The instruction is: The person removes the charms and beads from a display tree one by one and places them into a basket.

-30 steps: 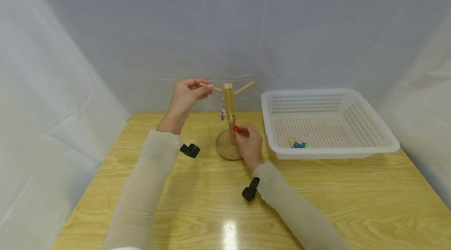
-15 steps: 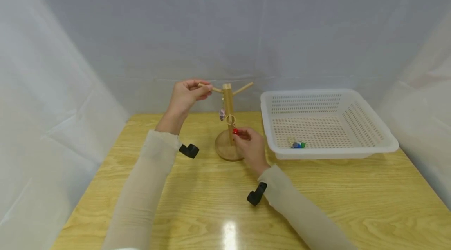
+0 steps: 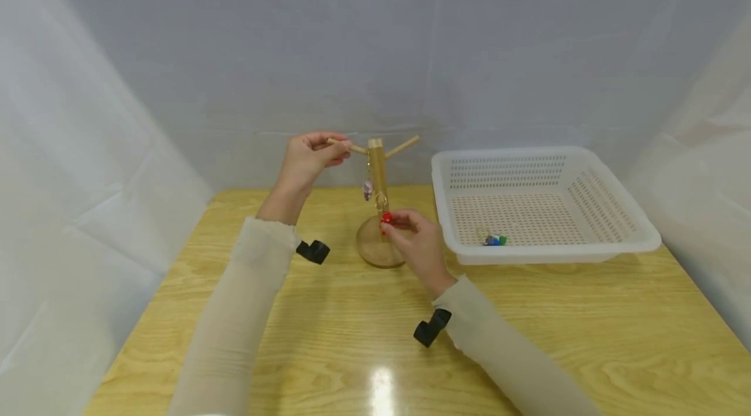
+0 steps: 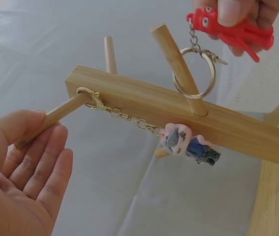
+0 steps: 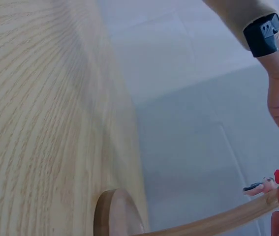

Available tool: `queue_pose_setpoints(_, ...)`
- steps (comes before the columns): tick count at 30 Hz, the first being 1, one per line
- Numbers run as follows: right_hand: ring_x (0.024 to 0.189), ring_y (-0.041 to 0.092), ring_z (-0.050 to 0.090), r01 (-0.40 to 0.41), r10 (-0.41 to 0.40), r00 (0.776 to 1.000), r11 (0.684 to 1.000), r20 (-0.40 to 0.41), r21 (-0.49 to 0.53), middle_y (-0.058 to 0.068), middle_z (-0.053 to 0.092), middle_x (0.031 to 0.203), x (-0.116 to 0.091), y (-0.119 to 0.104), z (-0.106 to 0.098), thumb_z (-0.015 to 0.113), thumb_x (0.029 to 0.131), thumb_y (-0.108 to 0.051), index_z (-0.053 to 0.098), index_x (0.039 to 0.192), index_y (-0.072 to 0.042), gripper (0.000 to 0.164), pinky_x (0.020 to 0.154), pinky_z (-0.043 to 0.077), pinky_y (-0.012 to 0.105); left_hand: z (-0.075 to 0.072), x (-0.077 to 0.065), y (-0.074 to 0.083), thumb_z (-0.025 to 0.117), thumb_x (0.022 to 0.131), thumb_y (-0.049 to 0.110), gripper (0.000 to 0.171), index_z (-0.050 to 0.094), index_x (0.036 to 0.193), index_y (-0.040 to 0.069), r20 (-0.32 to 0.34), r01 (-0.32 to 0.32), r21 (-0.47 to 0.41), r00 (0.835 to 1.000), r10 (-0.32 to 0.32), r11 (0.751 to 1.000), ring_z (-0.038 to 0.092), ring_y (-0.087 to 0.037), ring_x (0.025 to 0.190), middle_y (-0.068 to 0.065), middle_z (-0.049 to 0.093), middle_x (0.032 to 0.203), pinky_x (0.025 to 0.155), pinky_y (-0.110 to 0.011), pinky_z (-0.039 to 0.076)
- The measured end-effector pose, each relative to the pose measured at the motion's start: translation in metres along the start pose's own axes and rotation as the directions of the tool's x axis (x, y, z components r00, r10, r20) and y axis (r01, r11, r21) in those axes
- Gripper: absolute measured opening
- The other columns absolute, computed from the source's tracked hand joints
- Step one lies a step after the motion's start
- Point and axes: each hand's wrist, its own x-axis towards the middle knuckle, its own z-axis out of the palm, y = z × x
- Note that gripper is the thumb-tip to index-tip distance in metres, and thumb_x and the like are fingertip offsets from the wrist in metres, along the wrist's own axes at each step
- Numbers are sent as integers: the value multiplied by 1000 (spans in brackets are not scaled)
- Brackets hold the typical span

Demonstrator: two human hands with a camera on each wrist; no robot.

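In the head view my left hand [image 3: 305, 165] pinches the end of the upper left peg [image 4: 55, 115] on a wooden stand [image 3: 377, 171] with a round base. A keychain with a pink and blue figure [image 4: 191, 143] hangs from that same peg by its gold ring, against the post. My right hand [image 3: 418, 243] pinches a red figure keychain [image 4: 235, 32] between thumb and fingers, low in front of the post. Its gold ring [image 4: 213, 78] encircles a lower peg [image 4: 176, 61] in the left wrist view, and a short chain joins it to the figure.
A white perforated basket [image 3: 545, 250] stands on the table at the right. Inside, near its front left corner, lies a keychain with blue and green parts [image 3: 495, 240]. Another upper peg [image 3: 403, 146] slants up to the right. Pale cloth [image 3: 293, 44] hangs behind the table.
My right hand has drawn slightly toward me with the red figure, and the keychain's ring has turned. My left hand stays on the peg.
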Motion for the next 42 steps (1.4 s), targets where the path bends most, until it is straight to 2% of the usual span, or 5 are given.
queue_pose_setpoints(5, 85, 29, 67, -9, 9, 1000, 1000, 18, -5, 19, 69, 94, -1, -9, -2, 72, 81, -1, 67, 96, 6, 17, 75, 56, 43, 0, 1, -2, 73, 83, 16, 23, 69, 100, 1, 7, -8, -21, 1000, 8, 1000, 68, -16, 77, 1, 70, 78, 72, -25, 56)
queue_pose_setpoints(12, 85, 31, 67, 32, -30, 998, 999, 47, -31, 21, 69, 93, -4, -49, -10, 70, 81, 5, 65, 96, 9, 16, 73, 56, 41, 0, 1, -1, 73, 83, 16, 22, 69, 99, 0, 3, -16, -14, 1000, 16, 1000, 67, -14, 75, 1, 70, 78, 72, -25, 56)
queue_pose_setpoints(28, 85, 30, 66, 23, -21, 997, 999, 80, -24, 20, 69, 93, -7, -68, -16, 69, 81, 6, 65, 95, 9, 16, 76, 54, 26, 0, 2, -3, 73, 83, 17, 19, 70, 96, 3, 10, -30, -14, 999, 30, 999, 68, -15, 77, 0, 70, 79, 75, -28, 56)
queue_pose_setpoints(35, 84, 28, 66, 14, -12, 997, 1000, 74, -23, 20, 69, 93, -9, -59, -25, 69, 80, 7, 66, 96, 9, 16, 75, 55, 35, 0, 2, -1, 73, 83, 15, 19, 70, 96, 2, 5, -32, -22, 999, 32, 999, 67, -16, 76, -1, 70, 77, 71, -25, 56)
queue_pose_setpoints(42, 86, 17, 65, -10, 10, 997, 1000, 71, -11, 14, 70, 94, -12, -28, -37, 71, 82, -2, 68, 98, 1, 17, 75, 53, 21, 0, 1, -2, 73, 83, 16, 18, 70, 96, 2, 4, -25, -21, 1000, 25, 999, 67, -16, 75, 0, 70, 78, 72, -26, 56)
